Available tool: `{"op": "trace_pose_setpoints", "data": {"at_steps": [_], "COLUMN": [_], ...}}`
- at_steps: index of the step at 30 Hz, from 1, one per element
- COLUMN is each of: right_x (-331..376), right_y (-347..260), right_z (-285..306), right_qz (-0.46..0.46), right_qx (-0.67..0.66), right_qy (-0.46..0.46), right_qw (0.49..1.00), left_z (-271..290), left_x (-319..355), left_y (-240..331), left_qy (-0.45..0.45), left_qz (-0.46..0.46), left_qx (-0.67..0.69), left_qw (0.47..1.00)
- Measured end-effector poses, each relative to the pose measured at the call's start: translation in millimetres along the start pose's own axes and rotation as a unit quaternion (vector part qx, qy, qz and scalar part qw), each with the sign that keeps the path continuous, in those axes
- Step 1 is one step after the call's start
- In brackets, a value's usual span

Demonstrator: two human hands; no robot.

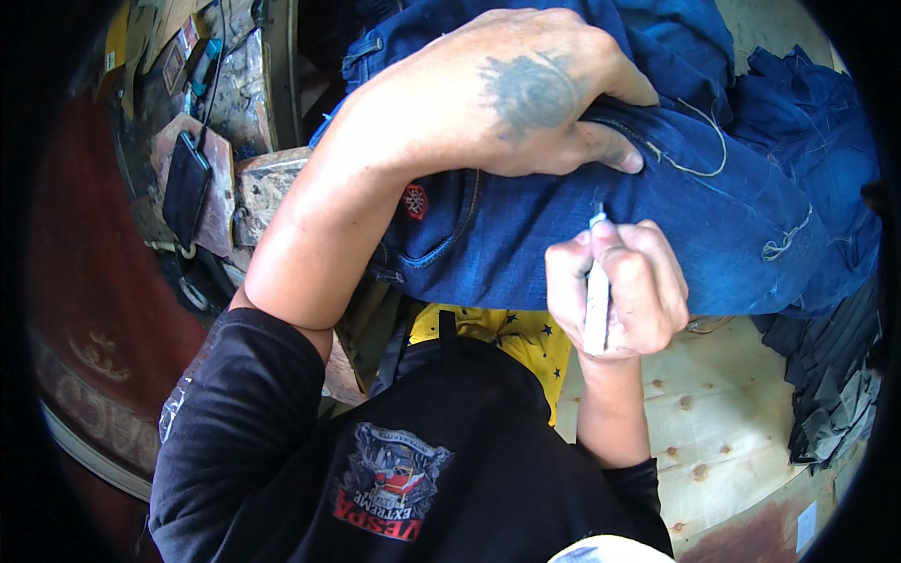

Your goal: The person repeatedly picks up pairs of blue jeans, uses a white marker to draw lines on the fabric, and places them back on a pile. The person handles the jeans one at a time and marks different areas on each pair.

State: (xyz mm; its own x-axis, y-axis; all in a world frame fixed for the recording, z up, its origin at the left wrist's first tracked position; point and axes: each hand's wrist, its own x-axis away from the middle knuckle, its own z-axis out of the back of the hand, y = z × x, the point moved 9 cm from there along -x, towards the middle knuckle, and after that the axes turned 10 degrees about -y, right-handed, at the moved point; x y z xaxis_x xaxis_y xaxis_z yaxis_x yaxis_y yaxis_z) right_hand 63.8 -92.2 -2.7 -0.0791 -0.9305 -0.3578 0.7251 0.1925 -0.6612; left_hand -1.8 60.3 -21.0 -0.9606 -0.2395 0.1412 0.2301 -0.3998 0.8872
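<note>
Blue denim jeans (526, 249) lie spread across in front of me, with seams, a small red patch and loose pale threads (699, 169) showing. From above, my left hand (554, 94) grips a fold of the denim along a seam; the thumb presses on the cloth and most fingers are hidden. My right hand (633, 286) is closed around a slim tool (597, 305) with a whitish handle. Its small tip points away from me and is at the denim just below my left thumb; I cannot make out its exact kind.
A dark phone (187, 188) with a cable rests on a worn surface at the left, near a small box (185, 52). More denim (798, 122) is heaped at the far right. Dark grey cloth (826, 385) hangs beside a pale wooden board (732, 422).
</note>
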Motion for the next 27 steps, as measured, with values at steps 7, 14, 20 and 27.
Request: {"op": "trace_pose_setpoints", "data": {"at_steps": [7,14,20,27], "right_x": [-2.7,1.2,2.6,2.8], "right_y": [1.8,1.3,6.5,5.7], "right_z": [-0.1,6.6,1.2,4.8], "right_qz": [0.001,0.006,-0.003,-0.008], "right_qx": [0.022,0.004,-0.024,-0.008], "right_qy": [0.017,0.052,0.022,0.027], "right_qw": [1.000,0.999,0.999,1.000], "left_z": [-5.5,-8.1,-11.0,-8.9], "left_x": [-3.1,-4.8,-8.3,-8.8], "left_y": [0.9,-0.5,-2.1,2.6], "left_qy": [-0.005,0.013,-0.014,-0.013], "left_qz": [0.022,0.019,0.037,0.035], "left_qx": [-0.035,-0.057,-0.040,-0.047], "left_qw": [0.999,0.998,0.998,0.998]}}
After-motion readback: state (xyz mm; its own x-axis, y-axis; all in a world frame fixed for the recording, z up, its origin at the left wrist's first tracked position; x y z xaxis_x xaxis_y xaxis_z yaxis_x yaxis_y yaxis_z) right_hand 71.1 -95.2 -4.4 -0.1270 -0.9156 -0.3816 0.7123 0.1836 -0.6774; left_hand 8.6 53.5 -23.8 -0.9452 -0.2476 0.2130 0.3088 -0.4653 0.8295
